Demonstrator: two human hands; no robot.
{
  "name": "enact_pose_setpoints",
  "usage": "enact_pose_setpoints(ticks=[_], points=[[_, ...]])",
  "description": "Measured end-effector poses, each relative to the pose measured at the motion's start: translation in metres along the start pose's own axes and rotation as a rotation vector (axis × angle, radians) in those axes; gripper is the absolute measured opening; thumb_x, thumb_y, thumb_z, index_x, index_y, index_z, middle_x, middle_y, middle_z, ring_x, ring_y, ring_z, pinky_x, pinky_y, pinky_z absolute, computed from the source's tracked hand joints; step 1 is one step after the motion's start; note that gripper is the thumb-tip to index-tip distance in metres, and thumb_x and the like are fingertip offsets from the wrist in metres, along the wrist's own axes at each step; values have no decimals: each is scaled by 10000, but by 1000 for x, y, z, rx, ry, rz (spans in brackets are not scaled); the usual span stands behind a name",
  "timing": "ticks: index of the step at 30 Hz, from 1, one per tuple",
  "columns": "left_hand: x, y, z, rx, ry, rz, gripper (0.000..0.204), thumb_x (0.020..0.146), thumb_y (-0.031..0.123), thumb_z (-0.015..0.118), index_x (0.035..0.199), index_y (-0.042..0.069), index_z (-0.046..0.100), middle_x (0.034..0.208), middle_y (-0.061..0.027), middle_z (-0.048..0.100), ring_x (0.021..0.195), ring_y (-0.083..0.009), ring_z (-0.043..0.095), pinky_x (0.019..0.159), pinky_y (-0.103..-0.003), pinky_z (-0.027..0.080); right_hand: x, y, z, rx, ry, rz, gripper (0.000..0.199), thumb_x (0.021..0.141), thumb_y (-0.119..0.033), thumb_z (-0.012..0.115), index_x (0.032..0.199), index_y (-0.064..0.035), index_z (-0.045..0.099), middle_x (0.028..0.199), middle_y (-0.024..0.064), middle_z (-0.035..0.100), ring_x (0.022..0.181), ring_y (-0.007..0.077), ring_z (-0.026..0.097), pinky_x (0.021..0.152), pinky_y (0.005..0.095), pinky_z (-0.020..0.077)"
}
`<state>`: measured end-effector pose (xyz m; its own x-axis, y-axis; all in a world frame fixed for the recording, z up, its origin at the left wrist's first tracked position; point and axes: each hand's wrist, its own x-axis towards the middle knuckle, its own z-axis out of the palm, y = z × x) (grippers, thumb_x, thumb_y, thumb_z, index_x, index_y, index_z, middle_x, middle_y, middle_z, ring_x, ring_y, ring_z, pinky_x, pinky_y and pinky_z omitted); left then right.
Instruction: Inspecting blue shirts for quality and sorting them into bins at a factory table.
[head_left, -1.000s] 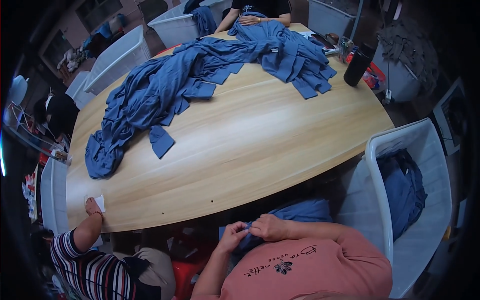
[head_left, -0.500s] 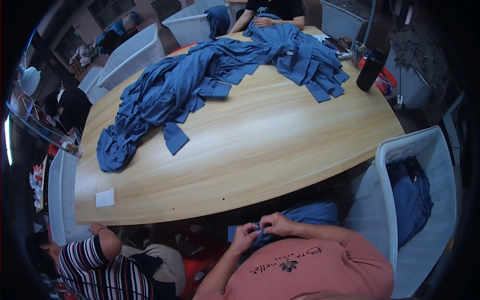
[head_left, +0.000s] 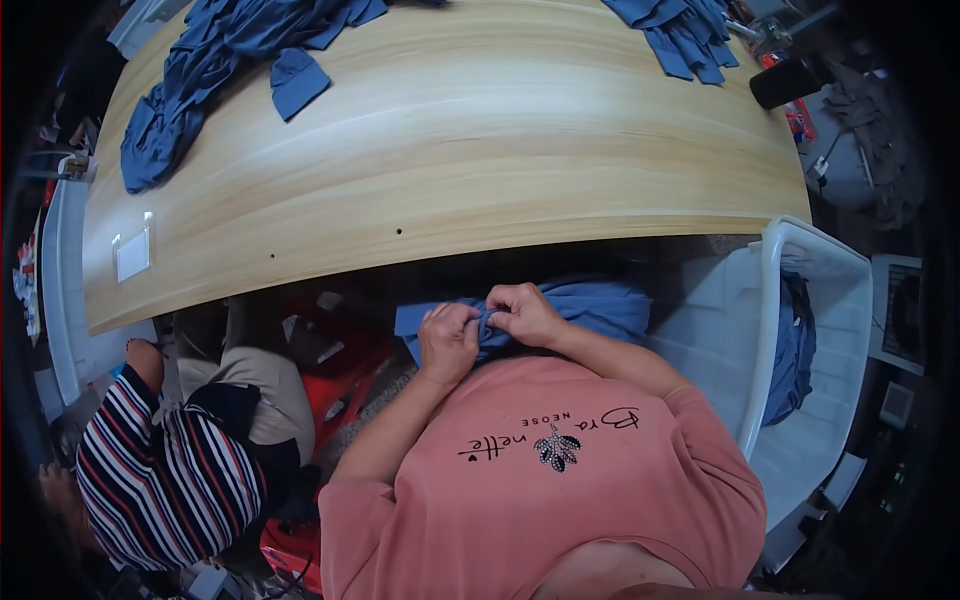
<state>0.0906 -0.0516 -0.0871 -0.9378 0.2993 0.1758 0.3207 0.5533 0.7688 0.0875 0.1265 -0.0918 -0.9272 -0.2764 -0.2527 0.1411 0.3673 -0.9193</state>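
Observation:
A blue garment (head_left: pixel 600 310) lies across my lap, below the table's near edge. Its fabric is gathered up between my two hands, which are close together. My left hand (head_left: pixel 449 338) pinches a fold of the cloth with thumb and fingers. Right beside it, my right hand (head_left: pixel 522 314) grips the same spot with bent fingers. Whether a button or a thread is between the fingertips is too small to make out. Part of the garment shows flat to the left of my left hand.
A wooden table (head_left: pixel 450 150) stretches in front, with piled blue garments (head_left: pixel 215 60) at far left and more blue clothing (head_left: pixel 680 35) at far right. A black bottle (head_left: pixel 790 82) stands near its right edge. At my right is a white bin (head_left: pixel 815 400) holding blue cloth; at left sits a co-worker in stripes (head_left: pixel 170 480).
The view has tipped downward, so the table and piles sit higher and the far person is out of sight. Both hands stay together on the garment, still pinching it.

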Motion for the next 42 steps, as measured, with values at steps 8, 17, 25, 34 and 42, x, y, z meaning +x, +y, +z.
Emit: enact_pose_setpoints(ticks=[8,17,25,34,42], points=[[8,8,-10,53,127,331,218,633,-78,652,816,36,620,756,-87,622,750,-267,620,671,-375,440,3,0,-2,171,-32,13,105,732,-40,658,819,9,624,710,122,613,630,199,590,586,316,465],[17,-10,-16,109,-83,68,86,713,22,644,784,62,618,761,-98,631,760,-290,611,682,-415,419,3,-13,6,-260,240,-223,105,736,-80,619,824,-36,583,765,140,607,691,368,608,592,444,480],[14,-47,-24,-81,-180,-134,83,781,92,629,856,56,620,750,-122,621,742,-272,611,722,-399,437,1,-11,-7,-709,196,-504,217,756,-135,640,967,-94,614,978,86,604,827,271,597,648,386,443],[13,-42,-26,-444,-215,-385,74,802,6,614,875,-4,618,726,-21,585,686,-91,543,639,-250,460,10,-15,7,-777,-133,-705,131,746,-146,596,853,-82,638,861,42,582,775,200,546,681,348,381],[14,-49,-29,-476,-285,-435,59,808,-4,632,848,-6,676,785,9,647,727,-44,553,655,-217,458,11,-23,10,-558,51,-1064,103,715,-149,593,777,-90,537,751,21,508,698,184,510,623,343,348]])
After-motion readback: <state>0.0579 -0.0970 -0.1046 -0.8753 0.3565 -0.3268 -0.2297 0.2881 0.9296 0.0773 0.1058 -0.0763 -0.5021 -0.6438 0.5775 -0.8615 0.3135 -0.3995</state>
